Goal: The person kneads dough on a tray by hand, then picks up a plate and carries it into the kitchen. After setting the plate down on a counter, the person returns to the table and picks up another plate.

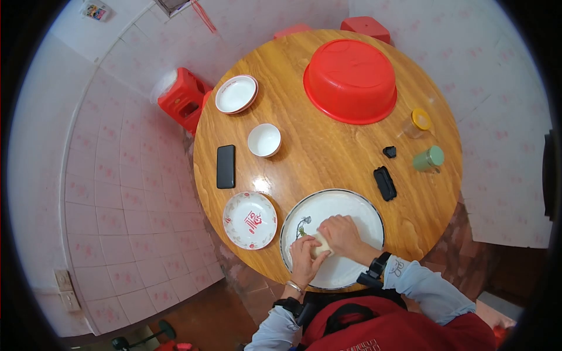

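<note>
A pale lump of dough (321, 247) sits on a large round white tray (366, 263) with a dark rim, at the near edge of the table. My left hand (305, 261) curves around the dough's left side, its fingers bent against it. From the right, my right hand (341, 234) presses onto the dough's upper side with the fingers curled. Both hands cover much of the dough. Left of the tray stands a white bowl with red print (250, 220).
On the round wooden table (319, 158) are an upturned red basin (351, 79), a white bowl (264, 140), stacked plates (236, 94), a phone (226, 167), a black case (384, 183), a yellow-lidded jar (418, 123) and a green container (428, 159). Red stools (182, 99) stand beyond.
</note>
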